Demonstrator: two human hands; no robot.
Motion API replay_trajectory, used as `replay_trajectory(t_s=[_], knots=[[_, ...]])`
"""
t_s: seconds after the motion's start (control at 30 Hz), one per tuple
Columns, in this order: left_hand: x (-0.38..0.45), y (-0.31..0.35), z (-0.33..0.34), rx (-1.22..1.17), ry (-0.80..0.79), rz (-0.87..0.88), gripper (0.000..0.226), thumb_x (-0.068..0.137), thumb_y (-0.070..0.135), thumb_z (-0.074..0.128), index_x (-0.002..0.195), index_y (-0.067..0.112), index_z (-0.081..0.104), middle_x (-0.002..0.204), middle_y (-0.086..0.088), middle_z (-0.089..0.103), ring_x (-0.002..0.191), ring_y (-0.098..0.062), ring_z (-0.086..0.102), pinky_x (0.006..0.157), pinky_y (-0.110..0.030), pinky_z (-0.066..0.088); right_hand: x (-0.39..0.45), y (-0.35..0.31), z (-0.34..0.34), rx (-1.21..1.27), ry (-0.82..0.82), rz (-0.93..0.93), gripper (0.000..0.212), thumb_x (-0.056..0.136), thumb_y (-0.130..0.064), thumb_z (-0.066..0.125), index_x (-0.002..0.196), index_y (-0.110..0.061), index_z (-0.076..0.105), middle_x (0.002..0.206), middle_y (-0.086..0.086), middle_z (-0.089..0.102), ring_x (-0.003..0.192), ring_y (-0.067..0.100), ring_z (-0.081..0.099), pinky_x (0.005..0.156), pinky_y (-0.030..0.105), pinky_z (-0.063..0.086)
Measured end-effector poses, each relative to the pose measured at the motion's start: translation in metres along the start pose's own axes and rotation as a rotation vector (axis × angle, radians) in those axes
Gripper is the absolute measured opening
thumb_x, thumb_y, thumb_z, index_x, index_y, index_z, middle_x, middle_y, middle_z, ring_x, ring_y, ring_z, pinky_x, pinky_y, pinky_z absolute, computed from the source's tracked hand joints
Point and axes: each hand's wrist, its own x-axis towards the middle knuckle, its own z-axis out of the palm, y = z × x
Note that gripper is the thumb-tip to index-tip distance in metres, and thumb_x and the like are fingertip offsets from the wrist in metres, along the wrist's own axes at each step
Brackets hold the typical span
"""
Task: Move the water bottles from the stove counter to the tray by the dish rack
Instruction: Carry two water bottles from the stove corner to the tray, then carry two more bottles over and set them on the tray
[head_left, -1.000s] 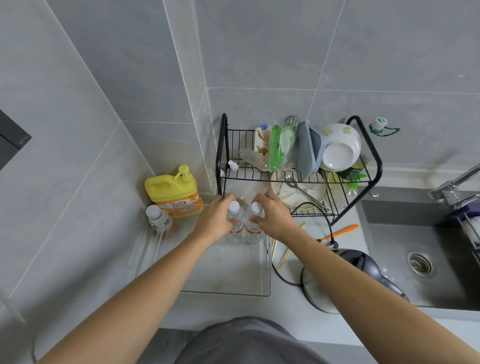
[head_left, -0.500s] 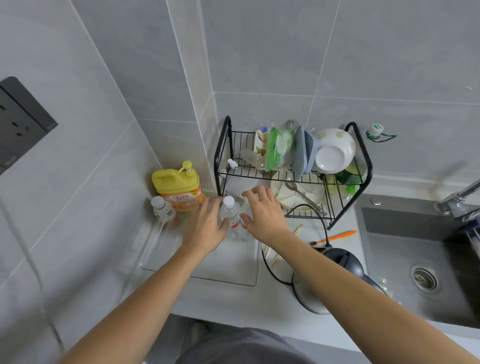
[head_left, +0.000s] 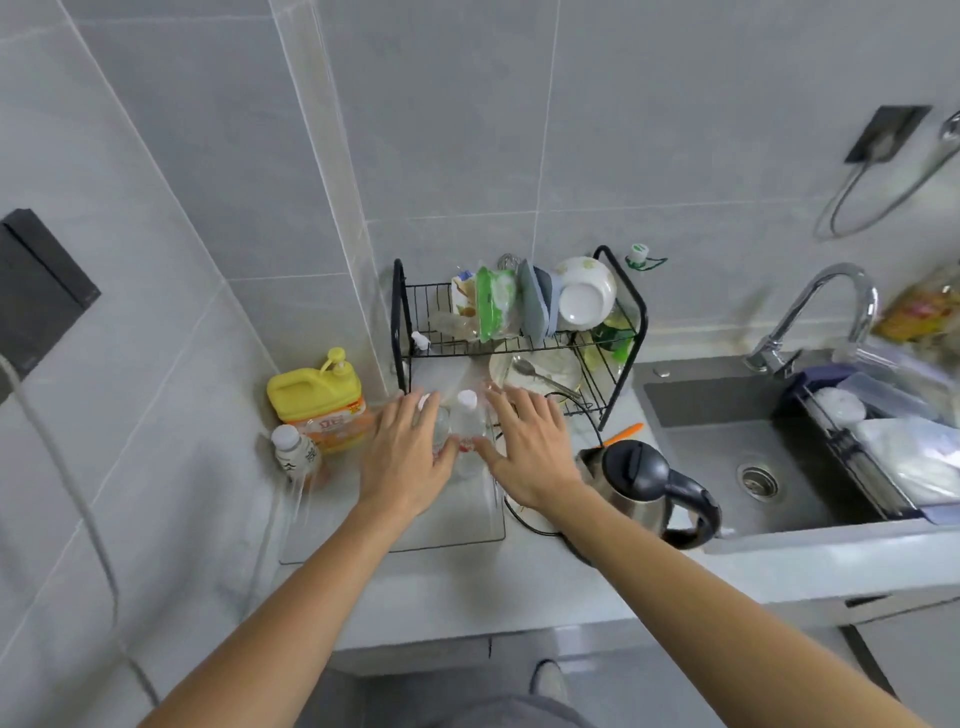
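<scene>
While spread flat with fingers straight, left hand (head_left: 402, 457) and right hand (head_left: 530, 447) over the far end of a clear tray (head_left: 457, 530) on a grey counter, gripping nothing. Between the two hands, two clear water bottles (head_left: 467, 434) with white caps, upright in the tray and close together, the left one half hidden behind the left hand's fingers (head_left: 418, 415); contact between those fingers and that bottle cannot be told through the blur. Right thumb just beside the base of the right bottle, fingers fanned toward the lower shelf of a black wire dish rack (head_left: 519, 343) just beyond both hands. On the rack's upper shelf, a white bowl (head_left: 584, 299) on edge and a green packet (head_left: 493, 304); on the shelf beneath, a plate with a spoon (head_left: 535, 371). Left of the left hand, a yellow pump jug of detergent (head_left: 317, 400) against the tiled wall, and a small white-capped bottle (head_left: 296, 452) standing in front of it at the tray's left rim. Right of the right hand, a steel kettle with a black lid and handle (head_left: 649, 483), an orange-handled utensil (head_left: 623, 431) lying behind it. Farther right, a dark sink (head_left: 727, 452) with a chrome tap (head_left: 815, 317).
</scene>
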Motion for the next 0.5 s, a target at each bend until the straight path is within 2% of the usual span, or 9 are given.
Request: replay_trajectory(t_s=[0.1, 0.23, 0.4, 0.5], knots=[[-0.005, 0.008, -0.007, -0.024, -0.007, 0.086, 0.063, 0.099, 0.051, 0.055, 0.152, 0.016, 0.049, 0.151, -0.007, 0.054, 0.144, -0.033, 0.046, 0.114, -0.049, 0.044, -0.032, -0.001, -0.018, -0.017, 0.046, 0.06, 0.064, 0.101, -0.061, 0.039, 0.154, -0.025, 0.042, 0.156, 0.006, 0.047, 0.143, 0.031, 0.042, 0.125, 0.052, 0.026], [-0.018, 0.044, -0.008, -0.068, -0.034, 0.196, 0.066, 0.102, 0.054, 0.044, 0.156, 0.016, 0.046, 0.156, -0.01, 0.053, 0.148, -0.035, 0.043, 0.12, -0.053, 0.038, -0.083, 0.008, -0.044, -0.03, 0.068, 0.179, 0.064, 0.101, -0.059, 0.042, 0.156, -0.027, 0.039, 0.162, 0.004, 0.042, 0.151, 0.028, 0.034, 0.13, 0.051, 0.016], [-0.035, 0.128, -0.012, -0.12, -0.032, 0.38, 0.064, 0.102, 0.049, 0.053, 0.156, 0.016, 0.048, 0.158, -0.01, 0.052, 0.15, -0.032, 0.041, 0.12, -0.05, 0.037, -0.159, 0.048, -0.086, -0.058, 0.155, 0.349, 0.063, 0.1, -0.059, 0.041, 0.154, -0.026, 0.043, 0.157, 0.001, 0.046, 0.147, 0.027, 0.039, 0.126, 0.052, 0.021], [-0.051, 0.189, -0.01, -0.147, -0.045, 0.491, 0.065, 0.1, 0.052, 0.049, 0.155, 0.016, 0.049, 0.159, -0.009, 0.052, 0.151, -0.032, 0.04, 0.123, -0.05, 0.034, -0.213, 0.081, -0.107, -0.053, 0.169, 0.485, 0.067, 0.101, -0.063, 0.035, 0.158, -0.027, 0.039, 0.162, 0.001, 0.042, 0.151, 0.026, 0.034, 0.128, 0.053, 0.019]])
